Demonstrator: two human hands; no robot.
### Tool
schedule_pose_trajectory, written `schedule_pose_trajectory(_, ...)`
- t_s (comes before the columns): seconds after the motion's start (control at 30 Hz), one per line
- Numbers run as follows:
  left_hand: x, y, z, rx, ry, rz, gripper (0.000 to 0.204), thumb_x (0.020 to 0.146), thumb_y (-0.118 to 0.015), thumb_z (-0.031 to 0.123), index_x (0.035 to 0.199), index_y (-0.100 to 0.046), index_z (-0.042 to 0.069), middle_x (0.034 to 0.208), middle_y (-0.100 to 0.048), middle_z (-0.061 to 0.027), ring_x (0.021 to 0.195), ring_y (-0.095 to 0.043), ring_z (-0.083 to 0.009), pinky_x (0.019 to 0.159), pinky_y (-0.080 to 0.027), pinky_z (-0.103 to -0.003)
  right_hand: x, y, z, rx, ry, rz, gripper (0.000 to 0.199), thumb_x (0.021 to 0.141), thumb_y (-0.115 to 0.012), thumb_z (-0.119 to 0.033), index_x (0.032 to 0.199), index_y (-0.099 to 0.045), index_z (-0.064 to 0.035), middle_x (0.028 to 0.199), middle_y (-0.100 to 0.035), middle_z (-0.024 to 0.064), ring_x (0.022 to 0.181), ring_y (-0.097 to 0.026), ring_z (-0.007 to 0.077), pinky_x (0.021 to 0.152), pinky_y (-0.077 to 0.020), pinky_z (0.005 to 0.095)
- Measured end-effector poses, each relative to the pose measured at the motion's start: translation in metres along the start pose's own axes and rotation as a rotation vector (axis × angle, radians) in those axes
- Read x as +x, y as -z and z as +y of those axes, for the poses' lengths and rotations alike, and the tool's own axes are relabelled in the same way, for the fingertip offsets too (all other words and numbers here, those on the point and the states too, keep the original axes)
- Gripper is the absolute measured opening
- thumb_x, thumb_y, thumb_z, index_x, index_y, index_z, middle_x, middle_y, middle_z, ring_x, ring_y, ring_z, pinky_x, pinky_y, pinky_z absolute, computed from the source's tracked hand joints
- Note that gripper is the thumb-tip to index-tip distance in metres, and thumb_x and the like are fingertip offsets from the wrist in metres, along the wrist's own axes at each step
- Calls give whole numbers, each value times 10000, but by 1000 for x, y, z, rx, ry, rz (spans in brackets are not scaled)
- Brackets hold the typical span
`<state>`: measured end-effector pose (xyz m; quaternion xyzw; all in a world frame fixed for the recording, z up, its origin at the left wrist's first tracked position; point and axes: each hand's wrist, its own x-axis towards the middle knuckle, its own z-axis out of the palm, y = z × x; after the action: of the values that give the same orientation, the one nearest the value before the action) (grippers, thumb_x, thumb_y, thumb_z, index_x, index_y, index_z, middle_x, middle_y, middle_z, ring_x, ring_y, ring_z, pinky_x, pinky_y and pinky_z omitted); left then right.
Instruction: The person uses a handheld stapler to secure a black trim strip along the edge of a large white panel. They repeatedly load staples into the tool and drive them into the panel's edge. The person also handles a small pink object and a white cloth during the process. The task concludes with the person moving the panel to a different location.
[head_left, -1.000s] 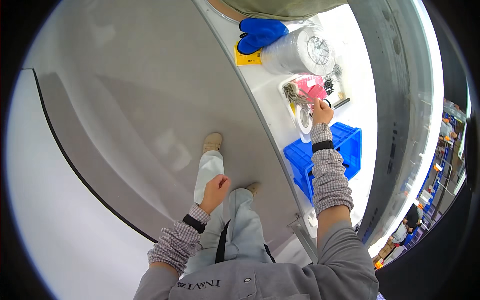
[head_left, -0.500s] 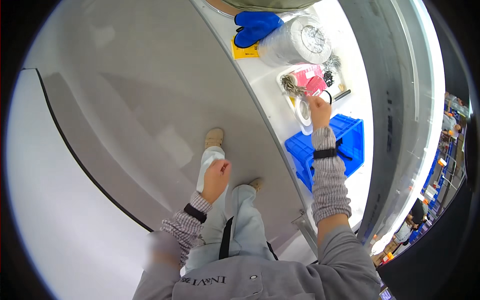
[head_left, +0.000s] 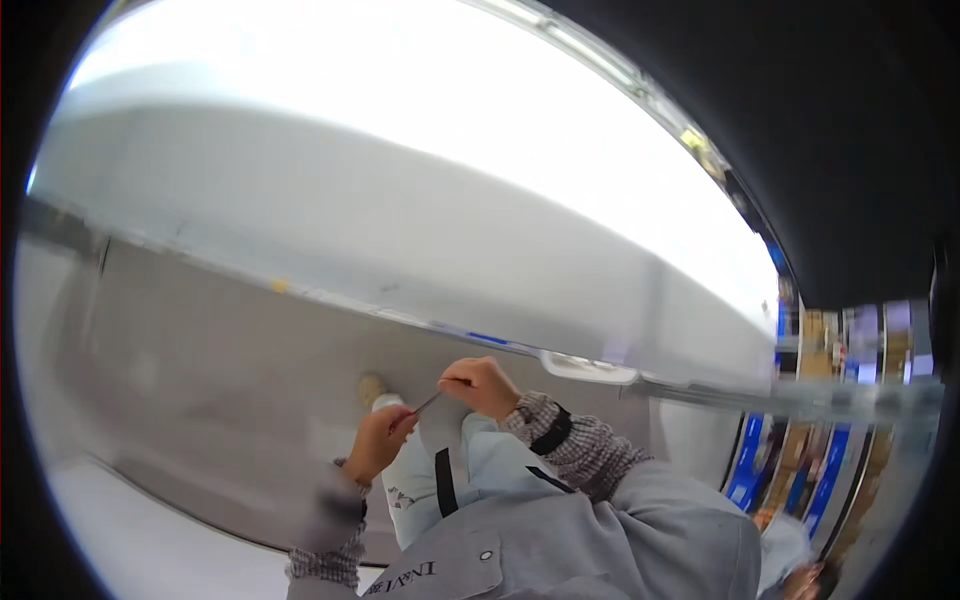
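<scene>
Thin dark rod [head_left: 428,402] pinched between left hand [head_left: 378,440] and right hand [head_left: 484,385], one end each.

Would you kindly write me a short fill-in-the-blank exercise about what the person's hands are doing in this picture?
1. Both hands pinch a thin dark ____-shaped object between them.
2. The right hand grips the object's end nearer the long ____ workbench edge.
3. The left hand sits in front of the person's pale ____ trousers.

Missing words: rod; white; blue
</scene>
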<state>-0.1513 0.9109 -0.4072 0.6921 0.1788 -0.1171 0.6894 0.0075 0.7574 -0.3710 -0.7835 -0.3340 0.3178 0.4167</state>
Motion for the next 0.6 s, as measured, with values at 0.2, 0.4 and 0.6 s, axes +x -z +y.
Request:
schedule_pose_trajectory(0.2,-26,-59,77,194,-75,-264,151,837,-545,88,942,-568,-19,672,-595,-70,586,-574,-118,535,-462,-239,-114,57,-21,36,-125,310,194,774,-595,-214,766,-626,-23,675,-590,138,606,-573,265,556,-444,342)
schedule_pose_trajectory(0.4,9,-102,104,52,-15,-667,298,839,-571,76,1100,-464,-23,773,-585,-54,631,-562,-97,562,-460,-228,-183,72,-8,112,-143,657,181,770,-602,-198,768,-623,-18,689,-597,142,618,-579,272,578,-451,348)
schedule_pose_trajectory(0.6,18,-340,167,283,-89,-782,185,872,-522,147,941,-567,-18,660,-574,-36,567,-547,-90,527,-449,-231,-376,201,39,21,-210,859,153,774,-617,-165,764,-623,-12,685,-592,141,599,-570,269,561,-447,336)
